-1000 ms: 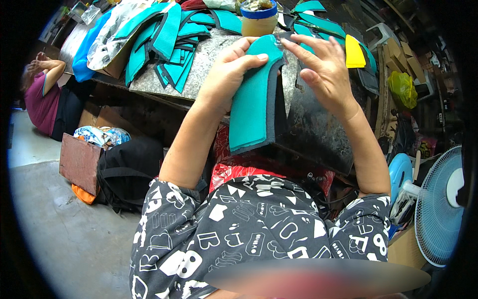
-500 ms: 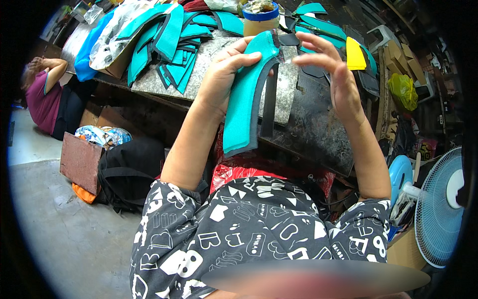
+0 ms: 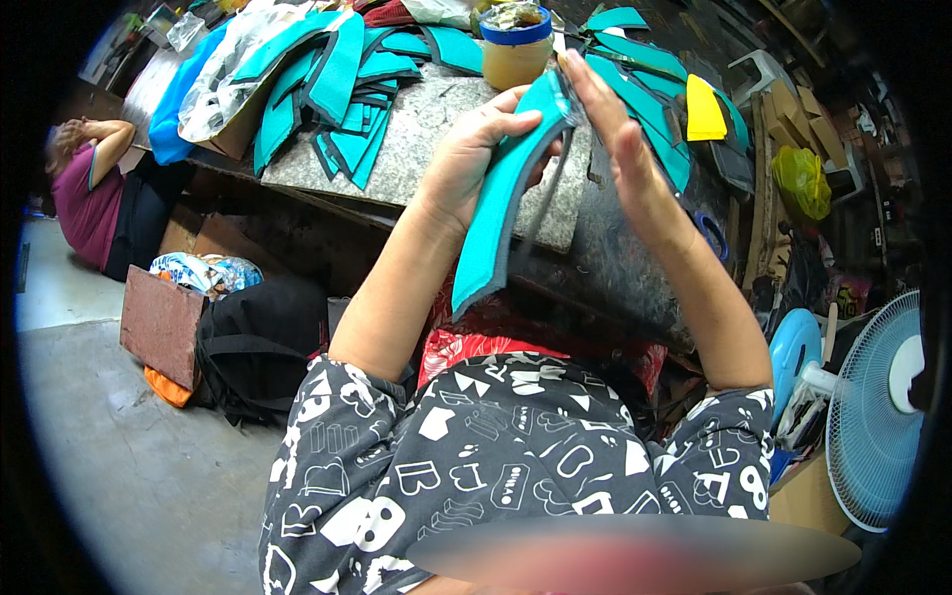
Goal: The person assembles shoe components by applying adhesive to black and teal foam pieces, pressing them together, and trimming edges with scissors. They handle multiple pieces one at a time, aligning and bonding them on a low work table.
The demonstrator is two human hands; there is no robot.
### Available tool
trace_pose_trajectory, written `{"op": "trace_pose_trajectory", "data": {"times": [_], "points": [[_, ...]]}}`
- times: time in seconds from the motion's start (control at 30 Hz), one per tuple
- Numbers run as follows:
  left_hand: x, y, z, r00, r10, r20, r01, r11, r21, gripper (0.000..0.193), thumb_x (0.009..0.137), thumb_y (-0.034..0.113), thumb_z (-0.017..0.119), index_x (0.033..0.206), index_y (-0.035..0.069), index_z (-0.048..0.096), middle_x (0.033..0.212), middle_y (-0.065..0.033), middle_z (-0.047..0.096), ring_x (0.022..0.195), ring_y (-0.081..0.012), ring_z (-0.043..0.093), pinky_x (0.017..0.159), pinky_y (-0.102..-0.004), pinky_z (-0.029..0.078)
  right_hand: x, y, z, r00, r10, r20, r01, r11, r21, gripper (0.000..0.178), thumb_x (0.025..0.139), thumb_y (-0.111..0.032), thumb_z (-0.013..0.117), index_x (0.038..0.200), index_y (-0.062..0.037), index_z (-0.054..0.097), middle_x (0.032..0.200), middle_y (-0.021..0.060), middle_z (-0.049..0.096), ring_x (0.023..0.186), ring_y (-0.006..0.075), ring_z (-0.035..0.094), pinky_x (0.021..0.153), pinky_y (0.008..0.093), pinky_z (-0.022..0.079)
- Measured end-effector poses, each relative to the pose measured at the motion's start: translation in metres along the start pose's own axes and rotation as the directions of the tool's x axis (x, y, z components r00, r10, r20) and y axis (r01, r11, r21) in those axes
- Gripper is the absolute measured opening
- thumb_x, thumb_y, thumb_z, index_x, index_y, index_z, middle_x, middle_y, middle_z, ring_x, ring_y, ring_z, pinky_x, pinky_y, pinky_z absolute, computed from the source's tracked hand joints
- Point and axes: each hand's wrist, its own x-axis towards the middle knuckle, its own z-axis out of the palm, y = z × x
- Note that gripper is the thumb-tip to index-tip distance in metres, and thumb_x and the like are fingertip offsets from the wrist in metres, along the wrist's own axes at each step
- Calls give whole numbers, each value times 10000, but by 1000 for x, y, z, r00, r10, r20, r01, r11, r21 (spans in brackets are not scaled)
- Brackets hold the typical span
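My left hand (image 3: 476, 159) is closed on a curved teal fabric piece (image 3: 488, 238) with a dark edge, thumb on its teal face. The piece is held aslant above the table's near edge. A thin black strip (image 3: 543, 203) hangs beside its inner edge, blurred. At the piece's upper end is my right hand (image 3: 617, 134), fingers stretched out flat and close together. Its fingers meet or nearly meet that end; exact contact is hard to make out. Just beyond stands a jar (image 3: 516, 55) with a blue rim and tan contents.
Many teal pieces (image 3: 342, 89) lie heaped at the table's far left, with more teal pieces (image 3: 654, 124) at right. A yellow piece (image 3: 706, 109) and blue-handled scissors (image 3: 711, 235) are farther right. A fan (image 3: 878, 412) stands at lower right. Another person (image 3: 94, 193) sits at far left.
My right hand has swung left to the piece's upper end, its fingers straightening. My left hand has shifted slightly right with the piece, which has turned more edge-on.
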Motion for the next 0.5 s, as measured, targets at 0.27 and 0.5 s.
{"op": "trace_pose_trajectory", "data": {"times": [0.27,0.5], "points": [[-4,0,10,977,3,-213,8,999,49,447,936,129,603,1363,90,478,971,-76,671,730,-126,683,566,-212,568,-8,-9,-22,974,-196,114,199,505,-840,801,926,-775,165,1334,-265,629,1495,55,483,1434,300,342,1189,551,66],[-2,-5,8,986,21,-164,2,990,141,456,922,110,610,1354,53,477,1012,-79,668,771,-128,693,604,-208,581,6,-28,-38,966,-255,43,196,615,-764,804,939,-758,155,1202,-240,710,1471,61,505,1401,291,386,1184,544,85]]}}
